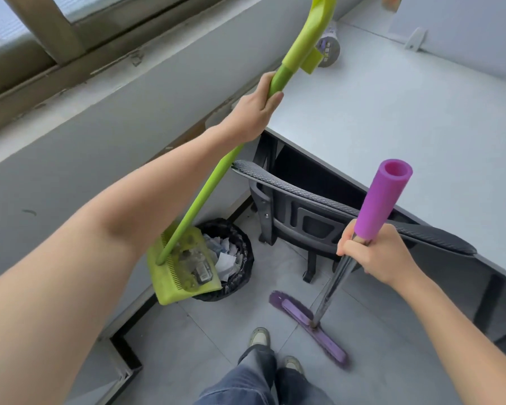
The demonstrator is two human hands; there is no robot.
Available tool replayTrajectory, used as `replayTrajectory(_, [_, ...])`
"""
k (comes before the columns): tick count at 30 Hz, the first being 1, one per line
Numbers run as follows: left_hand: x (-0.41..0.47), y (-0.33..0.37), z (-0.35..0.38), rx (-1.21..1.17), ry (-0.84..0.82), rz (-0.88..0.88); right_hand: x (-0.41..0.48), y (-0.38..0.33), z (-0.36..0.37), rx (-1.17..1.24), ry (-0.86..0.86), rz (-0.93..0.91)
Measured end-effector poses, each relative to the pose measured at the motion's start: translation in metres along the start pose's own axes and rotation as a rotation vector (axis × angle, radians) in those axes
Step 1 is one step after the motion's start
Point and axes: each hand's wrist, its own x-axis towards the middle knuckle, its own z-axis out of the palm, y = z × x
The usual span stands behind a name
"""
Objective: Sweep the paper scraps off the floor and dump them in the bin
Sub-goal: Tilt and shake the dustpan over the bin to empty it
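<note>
We judge the task nearly done. White paper scraps [226,256] lie inside the bin [244,280], and the floor [216,331] in front of the bin shows none. Our left grip [254,112] is wrapped round the long handle of the dustpan [184,271], whose pan is tilted over the bin's rim. Our right grip [373,254] clasps the broom [381,200], its head on the floor beside the bin. What seems left is to shake out anything clinging in the pan.

No text is reading clearly anywhere. At one o'clock, a cylinder [329,49] lying on the desk [392,127] is showing small white marks on its purple label, too blurred to read. At seven o'clock, a dark scrap [204,276] in the dustpan [184,290] is carrying pale print, too small to make out.
</note>
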Motion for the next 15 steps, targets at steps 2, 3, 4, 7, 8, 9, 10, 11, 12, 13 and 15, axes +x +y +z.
replayTrajectory(2, [0.001, -0.003, -0.001, -0.006, -0.007, -0.025, -0.002, -0.001, 0.002, 0.005, 0.0, -0.006])
replayTrajectory(3, [0.0, -0.004, 0.0, -0.008, -0.009, -0.022, -0.004, -0.001, 0.002, 0.007, 0.001, -0.007])
replayTrajectory(4, [-0.001, -0.003, 0.001, -0.003, -0.014, -0.012, -0.004, 0.0, 0.001, 0.008, 0.004, -0.003])
replayTrajectory(7, [-0.003, -0.003, 0.003, -0.001, -0.013, -0.016, -0.008, 0.002, 0.001, 0.01, -0.004, 0.013])
replayTrajectory(8, [-0.003, -0.003, 0.003, 0.002, -0.006, -0.017, -0.008, 0.002, 0.0, 0.016, 0.001, 0.019])
replayTrajectory(9, [-0.002, -0.002, 0.003, 0.006, -0.006, -0.014, -0.008, 0.003, -0.001, 0.019, 0.008, 0.024])
replayTrajectory(10, [-0.001, -0.001, 0.003, 0.005, -0.006, -0.011, -0.009, 0.004, -0.003, 0.016, 0.013, 0.024])
replayTrajectory(11, [-0.001, -0.001, 0.002, 0.0, -0.002, -0.013, -0.01, 0.004, -0.003, 0.01, 0.016, 0.02])
replayTrajectory(12, [-0.003, 0.001, 0.001, -0.007, 0.009, -0.012, -0.012, 0.004, -0.003, 0.007, 0.016, 0.015])
replayTrajectory(13, [-0.004, 0.004, 0.0, -0.006, 0.021, -0.002, -0.013, 0.003, -0.003, 0.011, 0.02, 0.011])
replayTrajectory(15, [-0.001, 0.009, -0.002, -0.002, 0.025, 0.025, -0.014, 0.004, -0.004, 0.018, 0.032, 0.013])
